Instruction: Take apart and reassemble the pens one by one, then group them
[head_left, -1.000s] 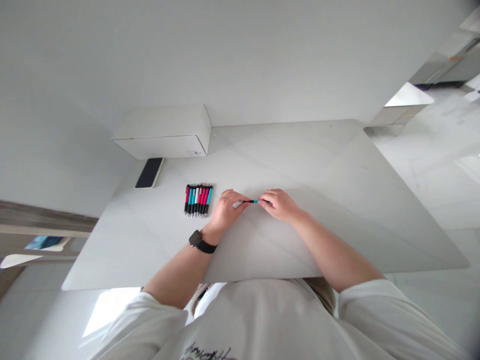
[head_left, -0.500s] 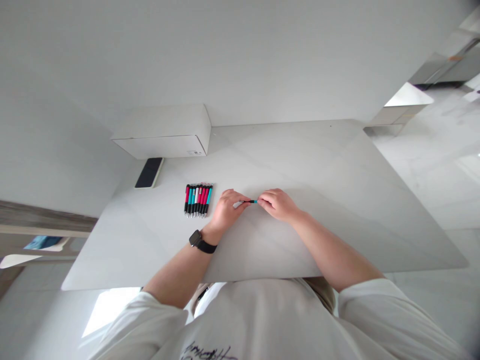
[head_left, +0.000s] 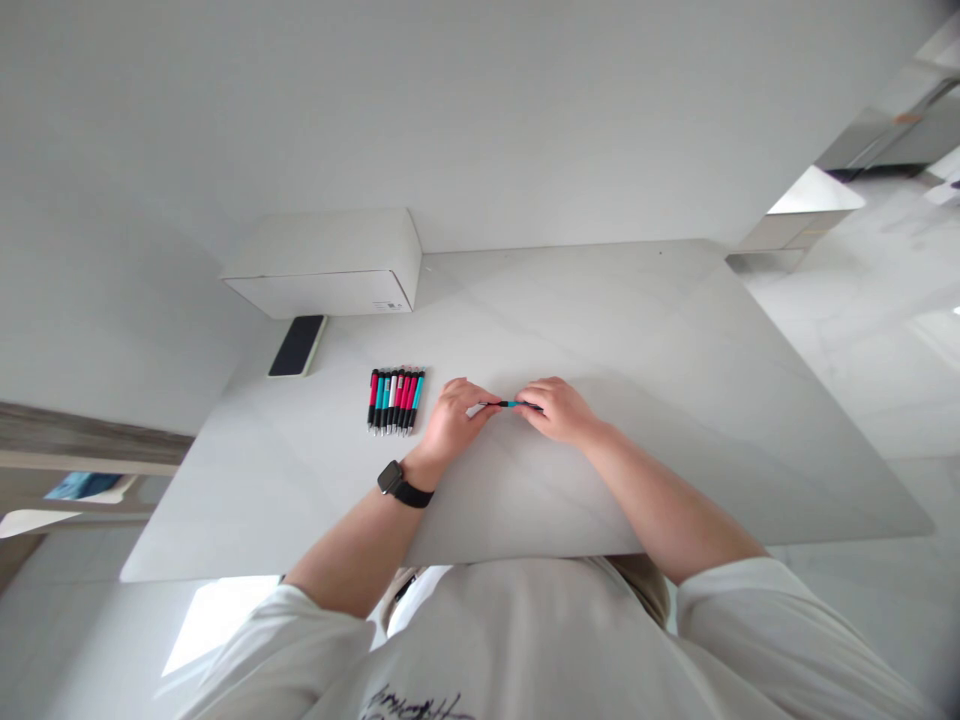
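A blue pen with black ends (head_left: 511, 404) lies level between my hands, just above or on the table; I cannot tell which. My left hand (head_left: 456, 412) pinches its left end, and that wrist wears a black watch (head_left: 403, 484). At the pen's other end, the fingers of my right hand (head_left: 553, 406) are closed round it, with a dark part showing under them. To the left of my left hand lies a tight row of several pens (head_left: 396, 402), red, blue and white with black grips, their silver tips toward me.
The white table (head_left: 675, 340) meets the wall at its back edge. A white box (head_left: 322, 262) stands at the back left. A phone (head_left: 298, 346) lies in front of it, dark screen up.
The right hand's fingers have shifted on the pen, so more of its blue barrel and its dark right end now show. The left hand stays in place.
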